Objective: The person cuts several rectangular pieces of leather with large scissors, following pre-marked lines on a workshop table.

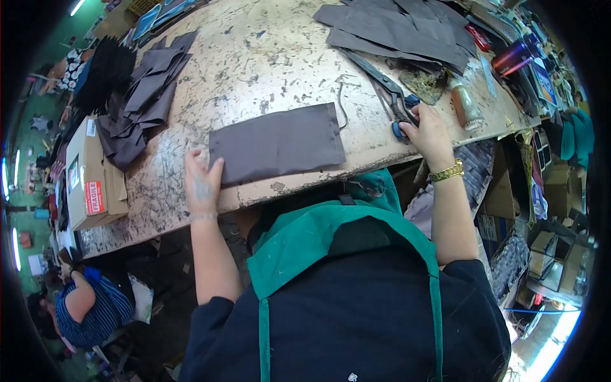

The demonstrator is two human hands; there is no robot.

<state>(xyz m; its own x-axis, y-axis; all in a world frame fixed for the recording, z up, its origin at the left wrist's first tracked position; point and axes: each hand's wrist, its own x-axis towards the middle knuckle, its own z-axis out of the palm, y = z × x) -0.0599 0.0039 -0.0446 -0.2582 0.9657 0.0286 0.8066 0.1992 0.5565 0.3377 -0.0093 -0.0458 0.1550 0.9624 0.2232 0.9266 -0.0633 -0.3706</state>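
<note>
A dark grey-brown rectangular piece of fabric (277, 145) lies flat near the table's front edge. At its left edge rests my left hand (202, 183), thumb touching the fabric's lower left side and fingers apart on the table. To the right of the fabric, my right hand (431, 135) has its fingers on the blue handles of a pair of large scissors (380, 77). The scissors lie on the table with their dark blades pointing away to the upper left. Between fabric and scissors there is a thin cord (342, 105).
Dark fabric pieces are piled at the back right (401, 32) and hang in a bundle at the left (143, 102). A cardboard box (114, 175) stands at the left edge. A jar-like container (466, 105) lies right of the scissors. Another person (95, 305) sits at lower left.
</note>
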